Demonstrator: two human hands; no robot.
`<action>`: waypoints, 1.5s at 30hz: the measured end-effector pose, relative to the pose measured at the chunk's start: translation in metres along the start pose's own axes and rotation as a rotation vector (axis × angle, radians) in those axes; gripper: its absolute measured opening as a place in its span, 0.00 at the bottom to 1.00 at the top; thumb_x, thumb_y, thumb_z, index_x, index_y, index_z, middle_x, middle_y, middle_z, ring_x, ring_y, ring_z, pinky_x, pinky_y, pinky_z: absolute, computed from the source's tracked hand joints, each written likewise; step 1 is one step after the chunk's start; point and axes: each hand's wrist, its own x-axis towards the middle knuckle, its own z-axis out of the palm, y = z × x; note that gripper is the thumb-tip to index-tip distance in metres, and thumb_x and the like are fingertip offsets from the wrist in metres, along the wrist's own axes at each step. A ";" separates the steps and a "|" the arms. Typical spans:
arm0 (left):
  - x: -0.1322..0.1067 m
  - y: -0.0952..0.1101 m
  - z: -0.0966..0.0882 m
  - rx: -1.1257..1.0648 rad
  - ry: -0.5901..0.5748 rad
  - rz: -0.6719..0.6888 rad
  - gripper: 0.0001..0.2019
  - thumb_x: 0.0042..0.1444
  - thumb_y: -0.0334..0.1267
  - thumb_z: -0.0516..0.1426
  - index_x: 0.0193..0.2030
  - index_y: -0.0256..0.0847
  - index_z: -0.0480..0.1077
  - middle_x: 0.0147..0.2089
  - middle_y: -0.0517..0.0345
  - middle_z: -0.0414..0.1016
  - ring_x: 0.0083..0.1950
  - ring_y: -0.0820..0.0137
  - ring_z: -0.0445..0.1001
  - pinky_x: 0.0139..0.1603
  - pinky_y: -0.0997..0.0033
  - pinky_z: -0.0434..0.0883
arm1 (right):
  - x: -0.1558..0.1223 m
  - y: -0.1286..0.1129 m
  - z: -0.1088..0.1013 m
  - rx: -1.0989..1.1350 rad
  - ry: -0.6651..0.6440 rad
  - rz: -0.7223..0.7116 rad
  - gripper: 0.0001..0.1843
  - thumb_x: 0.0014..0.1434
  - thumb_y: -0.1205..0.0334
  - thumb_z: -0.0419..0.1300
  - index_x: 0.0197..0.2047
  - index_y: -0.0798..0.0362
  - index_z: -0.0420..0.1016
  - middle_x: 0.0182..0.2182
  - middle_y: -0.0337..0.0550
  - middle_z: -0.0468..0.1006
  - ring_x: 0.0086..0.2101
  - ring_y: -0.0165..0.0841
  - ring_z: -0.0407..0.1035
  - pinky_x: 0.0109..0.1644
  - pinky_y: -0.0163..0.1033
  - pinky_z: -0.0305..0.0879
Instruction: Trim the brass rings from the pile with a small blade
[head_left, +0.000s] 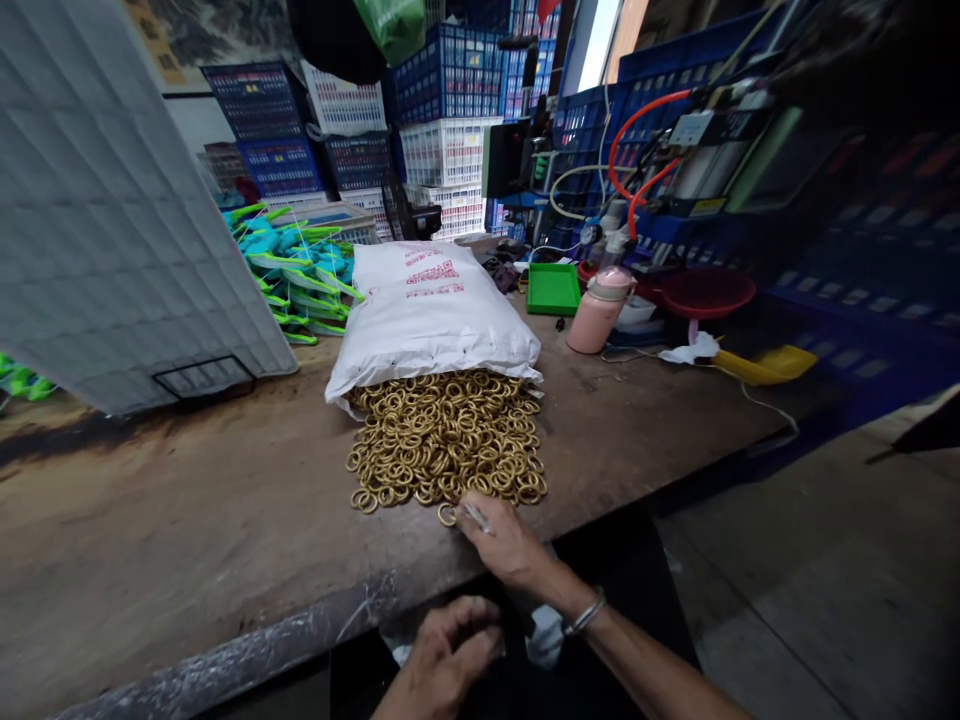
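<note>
A heap of several brass-coloured rings [446, 440] spills from the open mouth of a white sack [431, 310] lying on a worn wooden bench [187, 520]. My right hand [502, 540], a metal bangle on its wrist, reaches to the near edge of the heap, its fingertips pinched on one ring at the bench's front. My left hand [446, 655] is below the bench's front edge, fingers curled on a clear plastic bag [401, 635] held there.
A grey panel [112, 220] leans at the left. Green and blue plastic parts [300, 270] lie behind the sack. A green tray [553, 288], pink bottle [598, 312], red basin [705, 292] and yellow scoop [765, 365] stand at the right. Stacked crates [446, 120] fill the back.
</note>
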 end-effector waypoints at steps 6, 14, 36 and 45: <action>0.011 0.022 -0.018 0.016 0.476 0.161 0.23 0.49 0.49 0.55 0.50 0.40 0.61 0.23 0.65 0.62 0.20 0.77 0.61 0.20 0.79 0.60 | -0.008 -0.001 -0.014 0.394 -0.091 0.038 0.11 0.56 0.57 0.49 0.27 0.55 0.61 0.22 0.32 0.58 0.25 0.24 0.51 0.27 0.29 0.49; 0.025 0.026 -0.016 0.055 0.365 0.260 0.12 0.50 0.45 0.55 0.29 0.36 0.68 0.23 0.62 0.64 0.25 0.76 0.61 0.26 0.78 0.61 | -0.014 -0.006 -0.009 0.578 -0.201 0.149 0.07 0.53 0.62 0.50 0.26 0.55 0.62 0.19 0.30 0.55 0.21 0.22 0.48 0.24 0.28 0.47; 0.020 0.027 -0.018 -0.232 0.232 0.034 0.18 0.45 0.53 0.57 0.25 0.38 0.62 0.19 0.66 0.62 0.15 0.82 0.55 0.14 0.82 0.55 | -0.009 -0.014 0.000 0.352 -0.025 0.126 0.11 0.54 0.60 0.49 0.24 0.55 0.61 0.18 0.31 0.60 0.21 0.23 0.54 0.26 0.29 0.50; 0.018 0.024 -0.018 -0.284 0.269 0.064 0.16 0.47 0.50 0.56 0.29 0.38 0.62 0.23 0.64 0.65 0.17 0.81 0.58 0.16 0.82 0.58 | -0.017 -0.008 0.004 0.009 -0.023 0.007 0.08 0.55 0.67 0.47 0.27 0.54 0.64 0.22 0.36 0.67 0.24 0.25 0.57 0.28 0.30 0.50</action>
